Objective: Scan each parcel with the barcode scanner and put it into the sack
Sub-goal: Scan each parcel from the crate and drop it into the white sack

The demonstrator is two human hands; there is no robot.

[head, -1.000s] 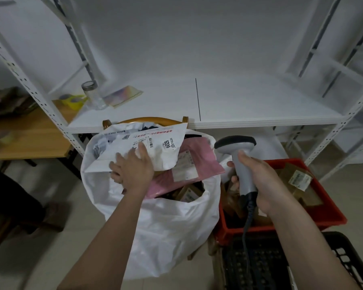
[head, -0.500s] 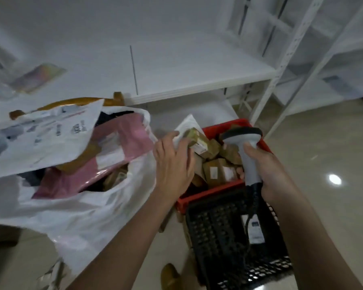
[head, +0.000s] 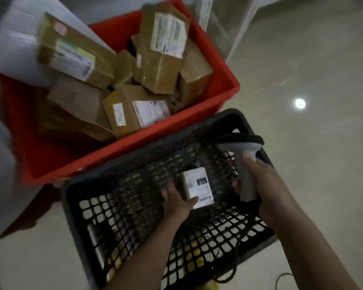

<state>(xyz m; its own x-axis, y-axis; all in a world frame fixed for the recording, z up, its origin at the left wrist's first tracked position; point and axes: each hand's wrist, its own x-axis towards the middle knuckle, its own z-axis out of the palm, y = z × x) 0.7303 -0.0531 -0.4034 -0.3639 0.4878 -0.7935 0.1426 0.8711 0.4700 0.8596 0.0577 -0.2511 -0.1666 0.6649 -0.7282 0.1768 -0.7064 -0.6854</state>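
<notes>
A small parcel (head: pixel 199 188) with a white label lies at the bottom of the black mesh basket (head: pixel 117 206). My left hand (head: pixel 177 200) is down inside the basket with its fingers against the parcel's left side and thumb at its lower edge. The grey barcode scanner (head: pixel 243 162) is gripped in my right hand (head: pixel 264 185) over the basket's right side, its head tilted to the upper left. Only a blurred white edge of the sack (head: pixel 0 105) shows at the far left.
Behind the basket, a red crate (head: pixel 224 80) holds several brown cardboard parcels with labels. A white shelf leg (head: pixel 205 13) stands behind the crate. The scanner's black cable (head: pixel 228 271) trails on the pale tiled floor (head: pixel 302 59) at the lower right.
My view has swung right and down from the sack to the crates. My left hand left the sack, passed the red crate and reached into the black basket onto the small parcel.
</notes>
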